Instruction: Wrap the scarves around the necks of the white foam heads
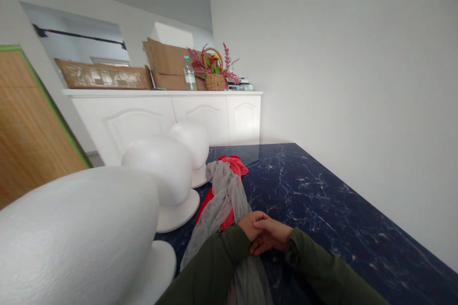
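judging by the layout, no step seems under way; what is left cannot be told. the glossy dark-blue surface [322, 209] is veined white. three smooth white forms [159, 164] are stood bare on disc bases [181, 214]. beside them, sheer crinkled grey cloth [226, 182] is laid partly over red cloth [238, 166]. left hand [251, 226] and right hand [275, 234] are folded narrowly together, no cloth seen gripped.

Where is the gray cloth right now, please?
In the head view, the gray cloth lies on the dark table, partly over the red cloth, right of the white forms and near the hands.
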`<state>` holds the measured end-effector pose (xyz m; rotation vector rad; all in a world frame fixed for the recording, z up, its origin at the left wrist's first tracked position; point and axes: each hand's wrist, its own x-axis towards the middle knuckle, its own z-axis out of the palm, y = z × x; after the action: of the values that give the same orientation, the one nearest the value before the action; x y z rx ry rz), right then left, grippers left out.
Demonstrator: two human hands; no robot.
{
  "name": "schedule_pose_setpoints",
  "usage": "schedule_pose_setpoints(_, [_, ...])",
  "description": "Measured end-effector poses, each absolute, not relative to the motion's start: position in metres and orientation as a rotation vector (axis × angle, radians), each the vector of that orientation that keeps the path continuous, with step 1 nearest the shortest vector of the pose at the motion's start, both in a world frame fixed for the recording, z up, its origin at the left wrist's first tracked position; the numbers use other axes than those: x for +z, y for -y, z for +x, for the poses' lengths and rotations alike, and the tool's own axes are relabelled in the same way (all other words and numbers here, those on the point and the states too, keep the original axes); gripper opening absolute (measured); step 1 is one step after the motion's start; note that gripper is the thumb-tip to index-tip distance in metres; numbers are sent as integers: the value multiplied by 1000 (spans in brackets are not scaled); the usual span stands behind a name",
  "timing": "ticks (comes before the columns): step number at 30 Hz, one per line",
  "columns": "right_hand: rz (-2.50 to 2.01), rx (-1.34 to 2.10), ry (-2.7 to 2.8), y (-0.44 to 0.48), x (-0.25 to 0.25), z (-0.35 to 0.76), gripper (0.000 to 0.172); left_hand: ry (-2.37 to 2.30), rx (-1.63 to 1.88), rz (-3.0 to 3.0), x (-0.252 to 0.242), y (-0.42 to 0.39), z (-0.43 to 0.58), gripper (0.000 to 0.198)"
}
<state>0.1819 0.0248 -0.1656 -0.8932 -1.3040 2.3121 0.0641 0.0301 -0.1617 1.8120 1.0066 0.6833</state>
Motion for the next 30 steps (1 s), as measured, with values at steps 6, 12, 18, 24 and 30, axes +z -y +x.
schedule_pose_setpoints(6, [-877, 2309, 1324, -25, -167, 183, 36, -1035, 679, 1816, -158, -26, 65, 24])
schedule_pose_setpoints(12, [-841, 2320, 1295, -26, -170, 183, 41, -1051, 675, 1835, -160, -26, 66, 24])
schedule_pose_setpoints(18, [-720, 2464, 1287, -34, -173, 190, 46, -1132, 797, 1905, -158, -26, 68, 30])
schedule_pose_setpoints(24, [-548, 2421, 1180, -37, -174, 194, 37, -1215, 977, 2596, -102, 18, 65, 47])
schedule_pose_setpoints(30, [-676, 2385, 1117, -32, -169, 192, 39, -1066, 1100, 2831, -98, 145, 7, 24])
